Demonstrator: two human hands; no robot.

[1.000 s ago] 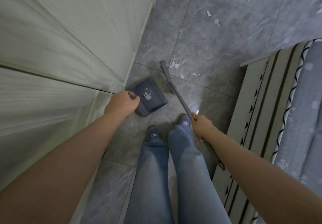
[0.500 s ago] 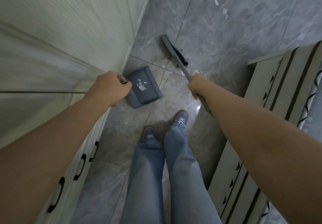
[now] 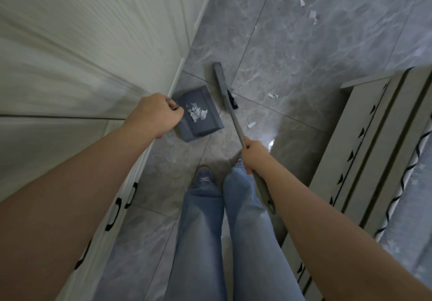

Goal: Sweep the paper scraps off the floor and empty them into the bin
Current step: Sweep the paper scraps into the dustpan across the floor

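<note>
Fingers of both hands clenched round handles, dustpan and broom down on the floor.

Left hand point(image 3: 156, 114) grips the thin handle of a dark grey dustpan point(image 3: 198, 113), which holds a small heap of white paper scraps point(image 3: 197, 113) just beyond the knuckles; right hand point(image 3: 255, 156) grips the grey shaft of the broom point(image 3: 228, 97), whose black-bristled head rests just right of the pan. More scraps point(image 3: 251, 124) lie on the grey marbled floor tiles point(image 3: 292, 50) beside and beyond the broom head. White cabinet point(image 3: 81, 43) with black handles stands left, a pale bed frame point(image 3: 364, 148) right, blue jeans point(image 3: 222, 230) below.
</note>
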